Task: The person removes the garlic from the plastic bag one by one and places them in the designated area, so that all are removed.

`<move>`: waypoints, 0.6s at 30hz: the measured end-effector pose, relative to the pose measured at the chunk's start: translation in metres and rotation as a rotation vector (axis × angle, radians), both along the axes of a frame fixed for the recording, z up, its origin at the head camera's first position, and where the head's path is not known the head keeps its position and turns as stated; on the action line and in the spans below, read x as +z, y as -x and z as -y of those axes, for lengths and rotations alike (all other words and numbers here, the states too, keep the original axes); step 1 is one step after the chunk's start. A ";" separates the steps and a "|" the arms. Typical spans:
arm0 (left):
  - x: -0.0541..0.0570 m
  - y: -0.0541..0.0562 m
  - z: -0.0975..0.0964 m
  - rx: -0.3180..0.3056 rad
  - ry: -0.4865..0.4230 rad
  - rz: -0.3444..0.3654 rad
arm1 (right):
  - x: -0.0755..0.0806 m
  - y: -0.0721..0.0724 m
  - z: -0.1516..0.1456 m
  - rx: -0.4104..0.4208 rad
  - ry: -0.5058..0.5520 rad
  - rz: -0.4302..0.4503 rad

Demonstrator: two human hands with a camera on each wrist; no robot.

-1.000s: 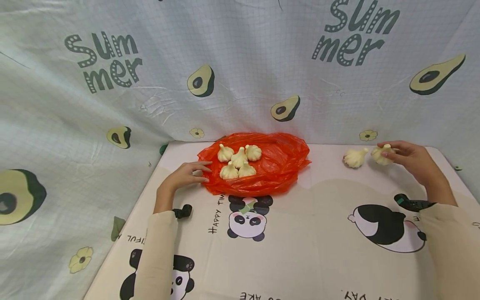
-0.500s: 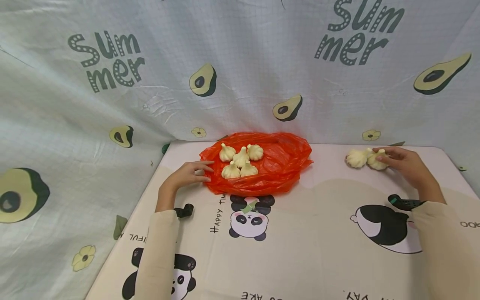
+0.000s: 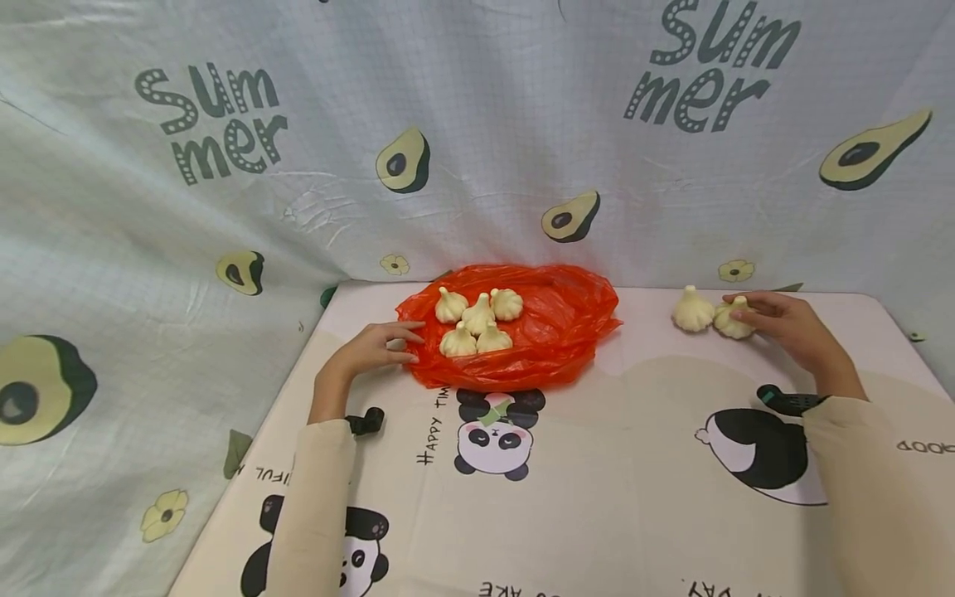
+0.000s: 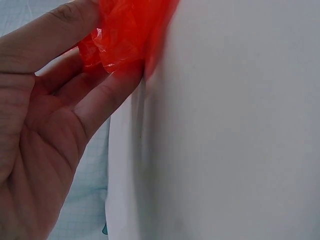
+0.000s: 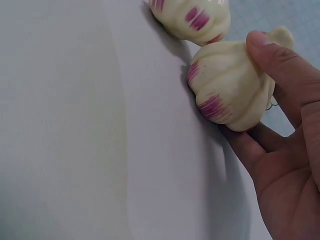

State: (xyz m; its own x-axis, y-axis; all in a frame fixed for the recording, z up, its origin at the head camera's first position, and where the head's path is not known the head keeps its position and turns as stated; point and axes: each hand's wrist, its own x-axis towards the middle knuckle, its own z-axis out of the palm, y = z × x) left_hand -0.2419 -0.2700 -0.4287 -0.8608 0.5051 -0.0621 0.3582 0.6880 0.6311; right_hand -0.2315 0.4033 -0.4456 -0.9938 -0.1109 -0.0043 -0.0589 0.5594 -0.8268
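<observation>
At the right of the table, my right hand (image 3: 789, 323) grips a cream garlic bulb (image 3: 734, 319) between thumb and fingers. Purple streaks mark the bulb's base (image 5: 230, 87) in the right wrist view. Right beside it, a second garlic bulb (image 3: 692, 310) stands with its stem up. My left hand (image 3: 370, 348) is at the left edge of a crumpled red plastic bag (image 3: 552, 319), which lies spread with its mouth wide. In the left wrist view, the bag's rim (image 4: 122, 37) lies between thumb and fingers. Several garlic bulbs (image 3: 477, 313) sit together in the bag's left half.
A pale tablecloth (image 3: 612, 497) printed with pandas covers the table. Behind it hangs a light cloth (image 3: 477, 124) with avocado prints, close along the table's back edge. Another stretch of this cloth runs down the left side.
My right hand has moved left with its garlic bulb, up against the other one. That second bulb has shifted slightly left and tipped from lying to upright. The left hand stays at the bag.
</observation>
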 end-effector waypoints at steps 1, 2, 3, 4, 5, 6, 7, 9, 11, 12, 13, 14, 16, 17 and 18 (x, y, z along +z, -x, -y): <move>0.000 0.000 0.000 0.000 0.003 0.001 | 0.001 0.001 0.001 0.000 -0.006 0.010; 0.000 -0.001 0.000 -0.001 0.005 0.000 | 0.001 0.001 0.003 -0.003 -0.017 0.022; 0.000 -0.001 0.000 -0.003 0.004 0.000 | 0.002 0.002 0.003 -0.009 -0.034 0.034; -0.001 0.000 0.000 -0.006 0.004 -0.004 | 0.002 0.002 0.004 -0.018 -0.054 0.042; -0.002 0.000 0.001 -0.009 0.003 -0.007 | 0.002 0.003 0.005 -0.029 -0.080 0.047; -0.002 0.000 0.001 -0.010 0.001 -0.007 | 0.003 0.004 0.006 -0.036 -0.097 0.055; -0.002 0.000 0.001 -0.010 -0.003 -0.007 | 0.003 0.004 0.007 -0.044 -0.107 0.063; -0.002 0.000 0.001 -0.004 -0.007 -0.002 | 0.003 0.005 0.008 -0.065 -0.117 0.074; -0.002 0.000 0.001 0.001 -0.008 0.002 | 0.003 0.006 0.010 -0.084 -0.105 0.086; -0.002 0.000 0.001 0.005 -0.009 0.005 | 0.002 0.007 0.010 -0.092 -0.090 0.094; -0.002 0.000 0.001 0.008 -0.011 0.006 | 0.002 0.007 0.011 -0.099 -0.079 0.098; -0.002 0.000 0.001 0.010 -0.011 0.007 | 0.002 0.007 0.011 -0.106 -0.067 0.103; -0.002 0.001 0.001 0.009 -0.012 0.004 | 0.001 0.007 0.012 -0.111 -0.051 0.108; -0.002 0.001 0.001 0.006 -0.013 0.002 | 0.001 0.006 0.012 -0.111 -0.046 0.111; -0.002 0.001 0.001 0.007 -0.015 0.003 | 0.001 0.006 0.012 -0.105 -0.036 0.114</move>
State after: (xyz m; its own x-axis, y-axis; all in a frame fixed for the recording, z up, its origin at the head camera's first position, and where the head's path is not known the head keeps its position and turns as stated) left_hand -0.2426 -0.2707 -0.4302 -0.8643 0.4997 -0.0571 0.3515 0.6814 0.6420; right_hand -0.2378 0.3915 -0.4444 -0.9927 -0.0037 -0.1203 0.0952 0.5872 -0.8038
